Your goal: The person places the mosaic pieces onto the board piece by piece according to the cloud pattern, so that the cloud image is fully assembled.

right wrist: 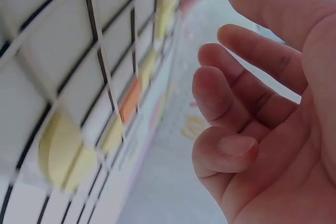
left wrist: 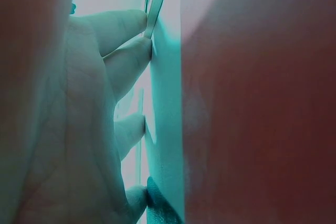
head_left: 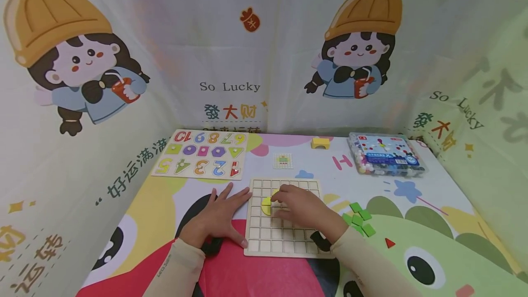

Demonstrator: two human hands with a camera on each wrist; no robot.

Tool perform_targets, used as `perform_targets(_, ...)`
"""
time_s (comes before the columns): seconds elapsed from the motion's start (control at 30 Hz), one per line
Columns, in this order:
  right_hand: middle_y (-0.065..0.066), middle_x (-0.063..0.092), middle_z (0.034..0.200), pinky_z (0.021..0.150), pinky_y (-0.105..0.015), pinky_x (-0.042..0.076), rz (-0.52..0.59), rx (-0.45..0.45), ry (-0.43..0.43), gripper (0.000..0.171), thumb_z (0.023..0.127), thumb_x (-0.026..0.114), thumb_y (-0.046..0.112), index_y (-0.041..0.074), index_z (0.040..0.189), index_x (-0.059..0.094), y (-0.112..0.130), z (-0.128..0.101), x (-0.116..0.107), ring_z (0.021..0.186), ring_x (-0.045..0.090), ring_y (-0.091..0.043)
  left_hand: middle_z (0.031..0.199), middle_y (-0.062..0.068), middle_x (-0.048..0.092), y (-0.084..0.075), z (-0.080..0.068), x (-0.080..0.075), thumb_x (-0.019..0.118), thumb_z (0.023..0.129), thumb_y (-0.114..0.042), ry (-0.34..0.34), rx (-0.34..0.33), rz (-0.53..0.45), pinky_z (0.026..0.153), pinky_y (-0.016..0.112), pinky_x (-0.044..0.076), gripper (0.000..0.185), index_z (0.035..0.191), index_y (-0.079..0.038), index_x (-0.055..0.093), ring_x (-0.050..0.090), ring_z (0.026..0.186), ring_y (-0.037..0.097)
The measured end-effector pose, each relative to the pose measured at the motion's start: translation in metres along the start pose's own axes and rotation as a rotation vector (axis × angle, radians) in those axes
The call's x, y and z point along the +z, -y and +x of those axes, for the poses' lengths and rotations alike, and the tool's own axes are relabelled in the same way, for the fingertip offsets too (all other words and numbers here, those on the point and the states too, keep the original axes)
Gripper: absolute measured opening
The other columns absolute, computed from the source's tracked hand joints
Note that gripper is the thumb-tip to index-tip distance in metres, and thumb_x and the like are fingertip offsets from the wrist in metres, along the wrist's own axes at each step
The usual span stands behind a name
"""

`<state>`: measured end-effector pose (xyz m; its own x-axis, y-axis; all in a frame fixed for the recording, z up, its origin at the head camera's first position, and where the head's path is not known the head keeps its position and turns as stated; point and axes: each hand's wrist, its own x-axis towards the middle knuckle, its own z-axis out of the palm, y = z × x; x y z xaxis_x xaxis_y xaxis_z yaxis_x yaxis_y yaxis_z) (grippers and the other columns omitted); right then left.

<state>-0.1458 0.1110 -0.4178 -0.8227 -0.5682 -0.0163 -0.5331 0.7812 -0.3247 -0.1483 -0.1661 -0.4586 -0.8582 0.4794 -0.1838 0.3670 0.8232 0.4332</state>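
Observation:
A square wooden grid board (head_left: 259, 233) lies on the table with yellow pieces (head_left: 266, 207) in its upper left cells. The right wrist view shows a rounded yellow piece (right wrist: 63, 153), an orange piece (right wrist: 130, 100) and more yellow ones among the grid lines. Along the board's left side my left hand (head_left: 220, 217) rests with spread fingers, fingertips and thumb at the edge. Over the board hovers my right hand (head_left: 299, 203), its fingers loosely bent. Nothing shows between those fingers (right wrist: 212, 93) in the right wrist view. This hand hides part of the grid in the head view.
Several green squares (head_left: 357, 220) and a red triangle (head_left: 389, 243) lie right of the board. Behind are a number puzzle (head_left: 198, 155), a small pattern card (head_left: 283, 161), a yellow arch block (head_left: 320, 143) and a clear plastic box (head_left: 385, 155) of beads.

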Motion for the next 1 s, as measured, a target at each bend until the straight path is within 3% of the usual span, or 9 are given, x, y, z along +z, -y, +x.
perform_targets(0.17, 0.001, 0.071, 0.111, 0.089, -0.041, 0.060, 0.050, 0.068, -0.050, 0.035, 0.095, 0.081, 0.033, 0.015, 0.124, 0.076, -0.020, -0.027, -0.013, 0.100, 0.067, -0.016, 0.175, -0.009, 0.030, 0.002, 0.000, 0.000, 0.095, 0.057, -0.066, -0.002, 0.001, 0.001, 0.128, 0.074, 0.000, 0.128, 0.166, -0.032, 0.037, 0.007, 0.166, 0.039)
perform_targets(0.37, 0.000, 0.070, 0.105, 0.077, -0.033, 0.057, 0.059, 0.107, -0.115, 0.036, 0.092, 0.083, 0.029, 0.012, 0.123, 0.075, -0.054, -0.062, -0.029, 0.088, 0.063, -0.013, 0.175, -0.011, 0.030, 0.005, 0.001, 0.003, 0.095, 0.056, -0.068, -0.009, -0.003, -0.006, 0.128, 0.074, 0.000, 0.129, 0.165, -0.034, 0.037, 0.007, 0.166, 0.037)
perform_targets(0.63, -0.001, 0.070, 0.105, 0.061, -0.023, 0.041, 0.139, 0.138, -0.207, 0.045, 0.087, 0.088, 0.025, 0.011, 0.127, 0.073, -0.091, -0.111, -0.048, 0.078, 0.052, -0.009, 0.175, -0.012, 0.030, 0.007, 0.002, 0.006, 0.094, 0.056, -0.069, -0.004, 0.000, -0.004, 0.128, 0.075, 0.002, 0.128, 0.165, -0.036, 0.036, 0.007, 0.166, 0.037)
perform_targets(0.83, 0.000, 0.070, 0.109, 0.062, -0.023, 0.039, 0.195, 0.160, -0.176, 0.056, 0.084, 0.091, 0.031, 0.010, 0.131, 0.071, -0.119, -0.141, -0.050, 0.078, 0.050, -0.006, 0.174, -0.012, 0.030, 0.008, 0.002, 0.007, 0.094, 0.056, -0.069, -0.005, 0.000, 0.005, 0.127, 0.076, 0.003, 0.128, 0.166, -0.037, 0.035, 0.008, 0.166, 0.037)
perform_targets(1.0, -0.004, 0.072, 0.116, 0.065, -0.023, 0.043, 0.230, 0.183, -0.151, 0.060, 0.082, 0.092, 0.031, 0.009, 0.133, 0.069, -0.139, -0.152, -0.045, 0.080, 0.051, -0.004, 0.174, -0.011, 0.031, 0.006, 0.002, 0.006, 0.094, 0.056, -0.070, -0.007, -0.005, 0.001, 0.127, 0.076, 0.002, 0.129, 0.165, -0.035, 0.036, 0.008, 0.166, 0.038)
